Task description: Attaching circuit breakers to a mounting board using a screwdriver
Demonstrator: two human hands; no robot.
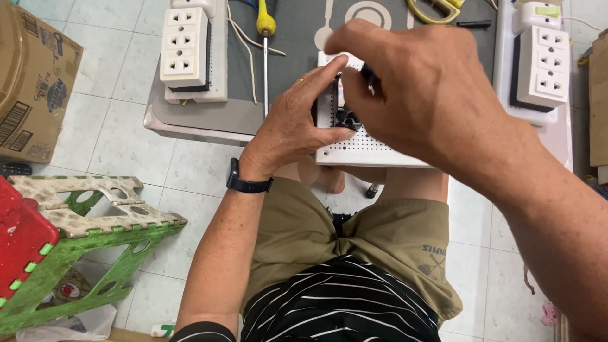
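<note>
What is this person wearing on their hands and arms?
Both arms are bare, with no gloves or long sleeves. The left hand has a black band watch on its wrist and a thin gold ring on one finger. The right hand shows nothing worn.

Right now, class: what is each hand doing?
Left hand: closed on the edge of the white perforated board, steadying it.
Right hand: fingers pinched on a small dark part above the board.

A white perforated plastic panel (367, 149), matt and dotted with fine holes, sat at the frame's centre. Glossy white plastic socket blocks (184, 47) flanked it at upper left and right. A screwdriver (265, 57) showed a bright metal shaft. Brown cardboard (28, 82) lay at far left on glazed tile floor (120, 139).
</note>
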